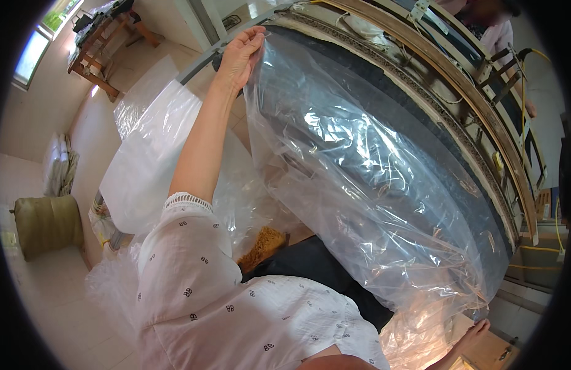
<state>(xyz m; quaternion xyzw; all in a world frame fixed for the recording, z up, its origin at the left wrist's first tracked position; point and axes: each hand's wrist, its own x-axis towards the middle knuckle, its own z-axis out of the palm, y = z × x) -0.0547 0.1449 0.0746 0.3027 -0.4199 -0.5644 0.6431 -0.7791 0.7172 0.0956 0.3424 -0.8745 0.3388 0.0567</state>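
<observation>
Spanning the curved work surface, a wide sheet of clear, glossy plastic film (359, 160) lies in wrinkled folds, its near side hanging toward the wearer's body. The left hand (242, 57), at the end of an outstretched arm, pinches the film's far-left corner between thumb and bent fingers. The right hand (478, 330) is beside the film's lower right end (whether its fingers grip the edge cannot be told). Beneath the sheet, and bare along its far side, is a long, dark grey, flat work surface (365, 71). Beyond it, a curved brown wooden rail (483, 117) runs beside metal brackets and wiring; yellow cords (538, 248) extend at the right. A co-worker in a pale sleeve (498, 38) stands on the opposite side, partly cut off.

At left, a large sheet of translucent white plastic (156, 154) spreads below a grey metal bar (202, 66). On the pale tiled floor (51, 308), a squat olive-green cylindrical bundle (49, 226) is near white plastic-wrapped packs (57, 166) by the wall. Farther back, a brown wooden bench (94, 71) stands near a bright window (32, 58).
</observation>
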